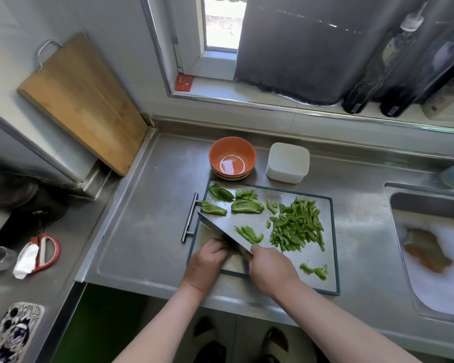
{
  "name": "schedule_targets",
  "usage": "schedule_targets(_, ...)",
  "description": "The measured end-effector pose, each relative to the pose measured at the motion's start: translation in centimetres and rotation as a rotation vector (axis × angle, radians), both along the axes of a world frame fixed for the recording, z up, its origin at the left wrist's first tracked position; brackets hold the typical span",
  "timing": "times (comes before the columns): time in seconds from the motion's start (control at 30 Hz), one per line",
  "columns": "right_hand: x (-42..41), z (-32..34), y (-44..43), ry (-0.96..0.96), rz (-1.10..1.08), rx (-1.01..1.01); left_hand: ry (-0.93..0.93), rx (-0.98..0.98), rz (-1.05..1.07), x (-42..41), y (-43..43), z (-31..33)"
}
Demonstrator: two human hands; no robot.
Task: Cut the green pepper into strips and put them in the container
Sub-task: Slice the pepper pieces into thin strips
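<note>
- Right hand [270, 263] is wrapped round the handle of a cleaver [228, 226], its blade tilted over the cutting board [323, 208].
- Left hand [210, 258] is curled beside the blade; what it pins, perhaps pepper, is hidden.
- Pepper strips [296, 226] are heaped on the board's right side, with uncut pepper pieces [247, 206] at its far left.
- White container [288, 162] stands just behind the board, beside an orange bowl [232, 158].

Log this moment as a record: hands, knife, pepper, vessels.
left hand: curled against the blade; what it holds is hidden
right hand: grips knife
strips: piled on board, a few on the blade
uncut pieces: board's far left
container: behind board, beside bowl
</note>
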State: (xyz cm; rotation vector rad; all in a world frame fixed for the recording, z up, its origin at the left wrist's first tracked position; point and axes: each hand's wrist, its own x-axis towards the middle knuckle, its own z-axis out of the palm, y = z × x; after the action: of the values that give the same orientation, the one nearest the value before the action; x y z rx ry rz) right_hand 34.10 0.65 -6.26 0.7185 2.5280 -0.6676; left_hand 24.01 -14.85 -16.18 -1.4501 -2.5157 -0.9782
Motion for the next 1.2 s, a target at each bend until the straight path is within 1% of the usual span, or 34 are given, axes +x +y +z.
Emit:
schedule_targets(0.13, -1.8, 0.0, -0.3, -0.002, -0.004, -0.002, 0.035, 0.015, -0.002, 0.4, 0.1, 0.4)
schedule_targets(0.27, -1.5, 0.4, 0.4, 0.041, -0.046, -0.014, 0.034, 0.013, 0.015, 0.3, 0.1, 0.6)
schedule_targets(0.5, 1.6, 1.7, 0.1, 0.072, 0.074, 0.04, 0.01, 0.028, 0.025, 0.0, 0.0, 0.5)
schedule_targets(0.67, 3.1, 2.0, 0.0, 0.091, 0.087, 0.071, 0.048, 0.009, -0.018, -0.3, -0.1, 1.0)
schedule_targets(0.8, 3.8, 1.8, 0.5, 0.081, 0.092, 0.079, 0.049, 0.066, -0.003, -0.2, 0.0, 1.3)
schedule_targets(0.97, 2.5, 1.4, 0.2, 0.036, 0.066, 0.032, -0.022, 0.086, 0.0, -0.1, -0.1, 0.8)
schedule_targets(1.1, 0.0, 0.7, -0.3, -0.014, 0.046, 0.006, -0.022, 0.075, 0.015, 0.1, -0.1, 0.9)
schedule_targets(1.2, -1.8, 0.2, -0.8, -0.017, 0.03, -0.001, -0.007, 0.045, 0.01, 0.4, -0.2, 1.0)
